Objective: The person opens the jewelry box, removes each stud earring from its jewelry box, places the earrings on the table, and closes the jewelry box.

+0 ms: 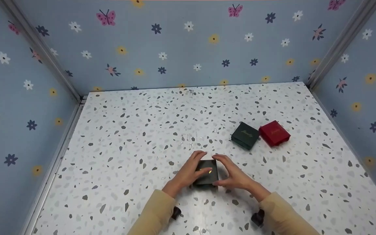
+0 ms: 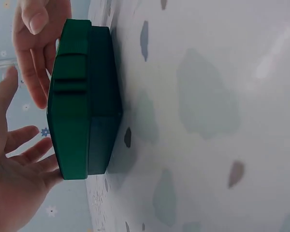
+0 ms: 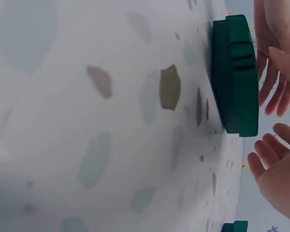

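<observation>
A dark green jewelry box (image 1: 209, 179) with a gold mark on its lid lies closed on the speckled tabletop, between both hands. My left hand (image 1: 188, 171) is at its left side, thumb extended over the lid and fingers reaching past the far edge. In the left wrist view, those fingertips come up against the lid's edge of the box (image 2: 72, 121). At the right side is my right hand (image 1: 237, 176), thumb and fingers spread around the right edge. The right wrist view shows its fingers (image 3: 268, 150) apart from the box (image 3: 234, 77).
Farther back on the right, another dark green box (image 1: 245, 135) and a red box (image 1: 274, 133) lie side by side, both closed with gold lettering. Small clear pieces (image 1: 189, 138) are scattered mid-table. Flower-patterned panels (image 1: 188, 45) enclose the table (image 1: 126, 130) at back and sides.
</observation>
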